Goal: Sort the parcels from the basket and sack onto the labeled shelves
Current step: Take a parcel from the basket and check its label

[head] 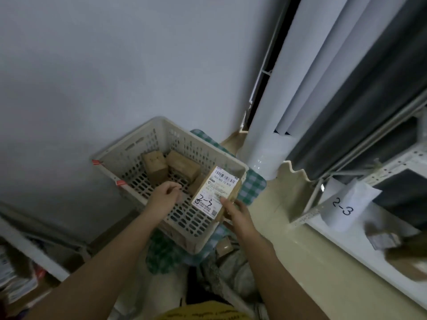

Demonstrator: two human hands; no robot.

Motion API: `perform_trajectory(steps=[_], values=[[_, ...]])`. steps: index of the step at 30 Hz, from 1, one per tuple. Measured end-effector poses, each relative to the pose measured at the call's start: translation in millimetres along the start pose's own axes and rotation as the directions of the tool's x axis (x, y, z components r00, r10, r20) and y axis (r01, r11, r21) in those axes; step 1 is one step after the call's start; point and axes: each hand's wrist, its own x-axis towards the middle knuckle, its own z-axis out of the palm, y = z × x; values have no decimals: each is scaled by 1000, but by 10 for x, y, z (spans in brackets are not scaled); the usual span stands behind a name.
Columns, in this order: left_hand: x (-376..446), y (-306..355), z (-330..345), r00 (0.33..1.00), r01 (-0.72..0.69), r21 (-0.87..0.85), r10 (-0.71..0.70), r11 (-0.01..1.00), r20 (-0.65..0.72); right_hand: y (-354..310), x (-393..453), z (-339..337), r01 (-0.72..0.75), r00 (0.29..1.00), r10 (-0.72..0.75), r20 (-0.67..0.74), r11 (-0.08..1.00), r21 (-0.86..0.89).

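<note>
Parcel (216, 192) held in right grip (235, 212), above basket (129, 146)

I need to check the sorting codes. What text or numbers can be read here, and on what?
"2-3": handwritten on the parcel label, held by the right hand.
"502 602 12 815": printed under that label's barcode, roughly legible.
"2-3": paper tag on the shelf.
Remaining label print: too small to read.

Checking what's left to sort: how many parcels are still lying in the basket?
3 in the basket: parcel one back left, parcel two beside it, parcel three partly behind the held parcel; more may be hidden.
</note>
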Motion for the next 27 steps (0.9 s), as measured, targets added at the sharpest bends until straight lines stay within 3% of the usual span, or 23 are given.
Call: perform_trajectory(steps=[4, 11, 19, 24, 27], values=[[-465, -347, 259, 995, 34, -17, -32, 999, 99, 602, -587, -252, -65, 976, 92, -195, 988, 141], [-1134, -742, 773, 960, 12, 106, -41, 994, 276, 1411, -1550, -753, -89, 917, 203, -343, 943, 320], [-1624, -792, 1487, 887, -83, 206, -22, 975, 461, 1780, -2257, -1340, -126, 834, 319, -451, 904, 407], [-1894, -692, 2052, 833, -135, 250, -27, 959, 552, 2040, -2579, -1817, -71, 690, 412, -595, 857, 511], [-2070, -525, 2449, 816, -177, 258, -5, 950, 578, 2111, -2742, -2243, -23, 666, 426, -612, 832, 554]])
